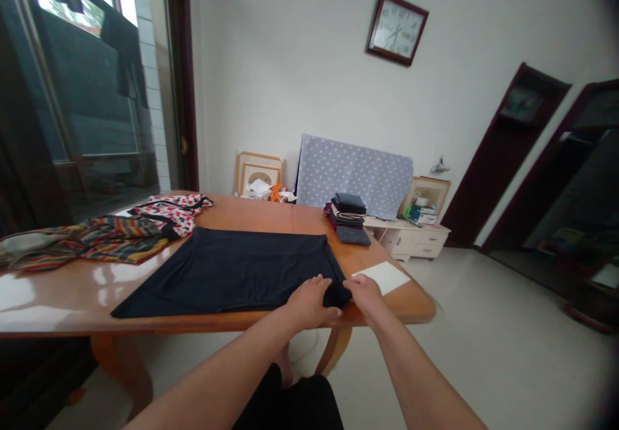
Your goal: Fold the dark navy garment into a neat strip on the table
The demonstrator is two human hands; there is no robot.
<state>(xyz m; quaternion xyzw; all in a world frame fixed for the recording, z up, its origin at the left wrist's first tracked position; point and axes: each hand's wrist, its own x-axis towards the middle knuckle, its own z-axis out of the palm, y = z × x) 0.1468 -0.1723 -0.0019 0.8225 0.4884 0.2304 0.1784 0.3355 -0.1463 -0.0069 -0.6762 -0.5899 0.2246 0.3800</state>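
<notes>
Fabric [251, 269], black and lightly creased, lies spread before us on the glossy table [261, 214], running from a pointed near-left corner to its bunched right end, where our left hand [309, 301] lies with thumb and fingers apart and our right hand [363, 293] pinches the edge. Around it, left to right, we have rumpled patterned clothes [120, 236], a folded stack [349, 207] beyond, and white paper [387, 277] partly behind our right hand.

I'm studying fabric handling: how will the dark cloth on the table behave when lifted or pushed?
The dark cloth is probably floppy, given its soft wrinkles. It looks thin, so likely light for its spread. It may slide easily, as the table looks glossy.
</notes>
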